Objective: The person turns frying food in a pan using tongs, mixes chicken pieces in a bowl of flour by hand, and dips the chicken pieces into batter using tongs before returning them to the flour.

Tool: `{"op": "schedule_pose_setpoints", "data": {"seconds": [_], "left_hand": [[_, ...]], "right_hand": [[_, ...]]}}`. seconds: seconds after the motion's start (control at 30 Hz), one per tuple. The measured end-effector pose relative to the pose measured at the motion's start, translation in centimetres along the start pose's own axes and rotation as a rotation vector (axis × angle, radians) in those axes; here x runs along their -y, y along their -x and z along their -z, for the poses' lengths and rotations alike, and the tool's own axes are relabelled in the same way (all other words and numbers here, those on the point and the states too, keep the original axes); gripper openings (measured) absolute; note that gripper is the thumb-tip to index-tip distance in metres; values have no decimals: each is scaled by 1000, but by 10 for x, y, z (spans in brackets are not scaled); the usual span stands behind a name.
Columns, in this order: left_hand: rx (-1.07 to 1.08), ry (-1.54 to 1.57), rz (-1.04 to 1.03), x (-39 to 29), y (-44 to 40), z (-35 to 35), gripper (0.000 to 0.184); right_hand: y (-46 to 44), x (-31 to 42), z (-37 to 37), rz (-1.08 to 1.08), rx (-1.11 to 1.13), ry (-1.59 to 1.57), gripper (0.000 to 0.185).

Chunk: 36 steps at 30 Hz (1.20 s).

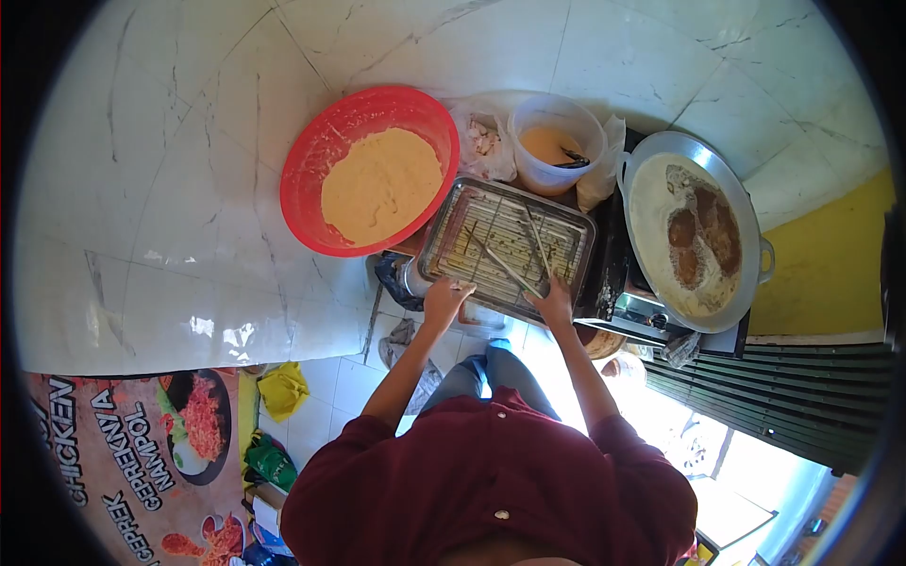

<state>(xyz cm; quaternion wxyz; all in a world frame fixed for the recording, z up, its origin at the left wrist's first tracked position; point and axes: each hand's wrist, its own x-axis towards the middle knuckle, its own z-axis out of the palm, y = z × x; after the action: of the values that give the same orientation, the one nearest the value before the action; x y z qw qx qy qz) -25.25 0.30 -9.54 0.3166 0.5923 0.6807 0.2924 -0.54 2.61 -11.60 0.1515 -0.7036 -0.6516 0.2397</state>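
Observation:
A metal tray with a wire rack [444, 253] sits in front of me, with dark crumbs or bits on the rack. My left hand [447, 299] is closed on the tray's near left edge, its fingers curled at the rim. At the near right edge, my right hand [553, 304] is closed around a pair of metal tongs [512, 269]. The two arms of the tongs are spread apart and reach over the rack, with nothing between them.
Left of the tray stands a red basin [300, 189] of pale yellow batter or flour. Behind are a plastic bag [484, 141] and a tub [557, 184] of orange liquid holding a dark-handled utensil. To the right, a large pan [651, 255] of foaming oil with brown pieces sits on a stove [646, 316].

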Motion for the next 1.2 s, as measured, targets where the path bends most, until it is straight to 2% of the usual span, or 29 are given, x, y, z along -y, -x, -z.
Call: {"op": "schedule_pose_setpoints", "data": {"seconds": [0.07,0.2,0.27,0.3,0.37,0.4,0.43,0.5,0.53,0.7,0.77,0.8,0.87,0.9,0.93,0.97,1.0,1.03,1.1,1.13,1.17,1.2], "left_hand": [[-71,-8,-44,7,-4,-5,39],[-71,33,13,0,-8,4,39],[30,-66,153,-5,-8,13,35],[11,-58,169,-3,-9,12,35],[-73,-8,231,2,-7,10,32],[-89,-3,246,2,-6,10,32],[-162,36,226,2,-5,12,29],[-258,77,218,0,-6,19,26],[-342,160,168,-6,-7,28,24],[-566,394,66,-20,-30,125,19],[-649,166,26,-6,-46,158,23],[-646,158,30,11,-57,167,23],[-699,-98,-8,50,-88,185,27],[-691,-105,-9,56,-99,197,27],[-585,-154,86,59,-110,208,28],[-480,-200,175,63,-124,217,29],[-472,-201,168,78,-140,220,29],[-384,-231,217,103,-157,216,30],[-298,-261,261,131,-180,212,31],[-243,-416,333,134,-190,208,31],[-184,-572,403,137,-199,204,32],[-178,-572,394,140,-204,204,32]], "right_hand": [[2,2,-2,-39,4,43,83],[4,10,2,-73,22,-31,83],[3,12,2,-34,-21,7,81],[0,12,-1,-12,-10,14,81],[-1,12,-8,22,-141,13,78],[-3,14,-7,78,-171,-61,63],[-5,16,-6,97,-159,-58,63],[-13,23,-5,253,-115,-297,39],[-15,38,-2,238,-76,-511,21],[-42,161,22,365,67,-655,15],[-60,204,22,500,59,-557,17],[-68,230,24,540,37,-581,16],[-94,273,11,580,28,-557,16],[-108,288,-1,577,49,-505,19],[-124,302,-17,567,48,-510,19],[-145,314,-38,663,-2,-381,20],[-165,321,-59,755,-53,-245,22],[-188,322,-88,747,-60,-243,22],[-226,320,-143,717,-1,92,25],[-232,326,-153,713,-9,95,25],[-236,331,-162,511,36,182,23],[-238,334,-171,305,83,263,21]]}}
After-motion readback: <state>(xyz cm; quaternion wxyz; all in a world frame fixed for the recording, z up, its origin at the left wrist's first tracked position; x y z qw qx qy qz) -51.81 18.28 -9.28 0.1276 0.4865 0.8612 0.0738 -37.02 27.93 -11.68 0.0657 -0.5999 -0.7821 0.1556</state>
